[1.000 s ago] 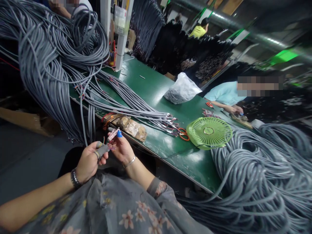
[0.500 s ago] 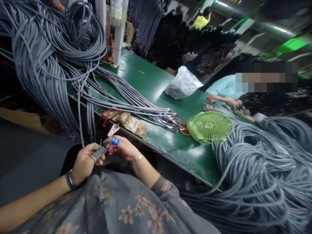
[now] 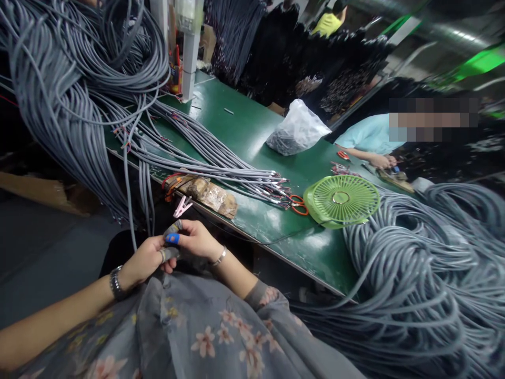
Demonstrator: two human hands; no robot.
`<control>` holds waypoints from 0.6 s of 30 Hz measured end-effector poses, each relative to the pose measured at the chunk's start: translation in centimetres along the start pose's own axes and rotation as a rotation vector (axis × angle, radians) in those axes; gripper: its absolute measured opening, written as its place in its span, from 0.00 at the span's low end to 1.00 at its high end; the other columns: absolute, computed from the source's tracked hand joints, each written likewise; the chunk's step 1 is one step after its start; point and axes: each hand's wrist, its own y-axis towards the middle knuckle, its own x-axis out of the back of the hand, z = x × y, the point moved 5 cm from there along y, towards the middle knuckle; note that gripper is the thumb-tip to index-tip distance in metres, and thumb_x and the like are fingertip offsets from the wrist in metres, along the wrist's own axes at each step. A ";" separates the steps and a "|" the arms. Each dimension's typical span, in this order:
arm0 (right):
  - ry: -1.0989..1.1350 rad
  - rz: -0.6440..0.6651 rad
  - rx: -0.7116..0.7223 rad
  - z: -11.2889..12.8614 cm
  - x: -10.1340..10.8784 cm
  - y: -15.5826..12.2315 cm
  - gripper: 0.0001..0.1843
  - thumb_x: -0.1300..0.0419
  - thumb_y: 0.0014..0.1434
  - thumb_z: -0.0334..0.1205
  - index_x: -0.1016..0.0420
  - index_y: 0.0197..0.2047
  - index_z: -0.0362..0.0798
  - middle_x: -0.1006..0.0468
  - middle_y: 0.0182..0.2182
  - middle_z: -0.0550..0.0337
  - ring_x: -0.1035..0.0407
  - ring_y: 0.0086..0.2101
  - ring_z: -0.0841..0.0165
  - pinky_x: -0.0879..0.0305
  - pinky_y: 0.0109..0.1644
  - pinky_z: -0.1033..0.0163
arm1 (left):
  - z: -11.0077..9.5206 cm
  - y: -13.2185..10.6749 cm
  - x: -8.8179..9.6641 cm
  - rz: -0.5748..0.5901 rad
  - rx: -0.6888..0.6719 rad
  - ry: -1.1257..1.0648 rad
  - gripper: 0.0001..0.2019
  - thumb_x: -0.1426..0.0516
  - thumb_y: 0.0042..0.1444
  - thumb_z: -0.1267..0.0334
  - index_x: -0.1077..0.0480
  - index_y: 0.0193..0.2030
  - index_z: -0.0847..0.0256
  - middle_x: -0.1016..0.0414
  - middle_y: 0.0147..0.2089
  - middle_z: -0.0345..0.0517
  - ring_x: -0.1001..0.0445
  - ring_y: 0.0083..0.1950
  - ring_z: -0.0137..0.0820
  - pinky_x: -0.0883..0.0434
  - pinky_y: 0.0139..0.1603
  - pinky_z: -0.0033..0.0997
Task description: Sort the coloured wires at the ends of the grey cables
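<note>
In front of my lap, my left hand (image 3: 148, 260) is closed around the end of a grey cable (image 3: 130, 218), which runs down into it from the table edge. Grey tape wraps some fingers on both hands. My right hand (image 3: 197, 239), with a blue band on one finger, pinches at the cable's end against the left fingers. The thin coloured wires there are hidden by the fingers now. Just beyond the hands, a pink clip (image 3: 182, 206) sticks out at the table edge beside a tape-wrapped block (image 3: 211, 197).
Grey cables (image 3: 221, 166) with stripped ends lie across the green table (image 3: 244, 129). Orange-handled scissors (image 3: 300, 205) and a green fan (image 3: 340, 198) are to the right, near coiled cables (image 3: 410, 263). A clear bag (image 3: 298, 129) stands farther back; a co-worker (image 3: 365, 134) works across the table.
My right hand has shifted left and closed in against the left one, covering the coloured wires that showed between them. The pink clip now shows more fully.
</note>
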 end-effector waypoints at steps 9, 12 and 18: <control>0.220 -0.223 -0.091 -2.5 1.1 -1.1 0.26 0.21 0.44 0.58 0.20 0.36 0.47 0.21 0.29 0.63 0.31 0.30 0.71 0.34 0.36 0.65 | 0.0 -0.2 1.0 -0.208 -0.088 -0.106 0.16 0.28 0.36 0.51 0.24 0.21 0.59 0.22 0.20 0.45 0.27 0.20 0.31 0.30 0.23 0.29; 0.207 -0.234 -0.062 -2.5 0.4 -1.0 0.26 0.20 0.42 0.57 0.23 0.31 0.47 0.23 0.26 0.64 0.33 0.27 0.72 0.34 0.35 0.63 | 0.1 0.0 0.6 -0.133 -0.074 -0.033 0.14 0.29 0.37 0.52 0.24 0.20 0.58 0.21 0.20 0.45 0.26 0.21 0.32 0.29 0.25 0.30; 0.179 -0.182 -0.077 -1.7 0.0 -0.1 0.23 0.20 0.43 0.53 0.25 0.30 0.47 0.25 0.25 0.66 0.33 0.27 0.72 0.35 0.35 0.64 | 0.3 0.0 0.1 -0.009 -0.034 0.036 0.11 0.29 0.37 0.55 0.23 0.18 0.58 0.20 0.19 0.47 0.26 0.21 0.33 0.29 0.26 0.31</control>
